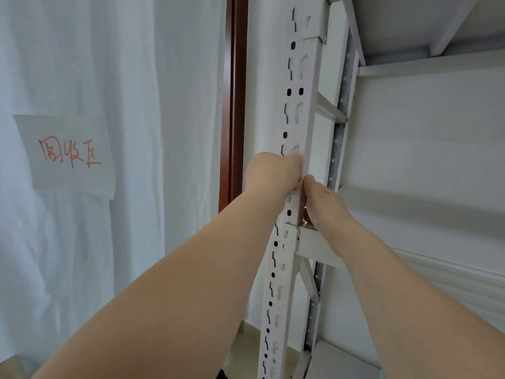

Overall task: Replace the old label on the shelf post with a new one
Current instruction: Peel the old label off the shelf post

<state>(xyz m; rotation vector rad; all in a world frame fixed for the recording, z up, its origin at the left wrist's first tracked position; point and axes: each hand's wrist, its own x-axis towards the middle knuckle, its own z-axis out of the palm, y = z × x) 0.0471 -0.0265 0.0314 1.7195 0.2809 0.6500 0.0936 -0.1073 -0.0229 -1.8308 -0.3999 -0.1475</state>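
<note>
The white perforated shelf post runs from the top centre down to the bottom. My left hand is curled against the post's front face at mid height, and its fingertips pinch a small white label at the post's edge. Just below and to the right is my right hand. Its thumb tip meets the left fingertips at the label and its fingers wrap round the post's right side. Most of the label is hidden by the fingers.
A paper sheet with red handwriting hangs on the white curtain at the left. A brown door frame stands behind the post. White shelf boards and cross beams lie to the right.
</note>
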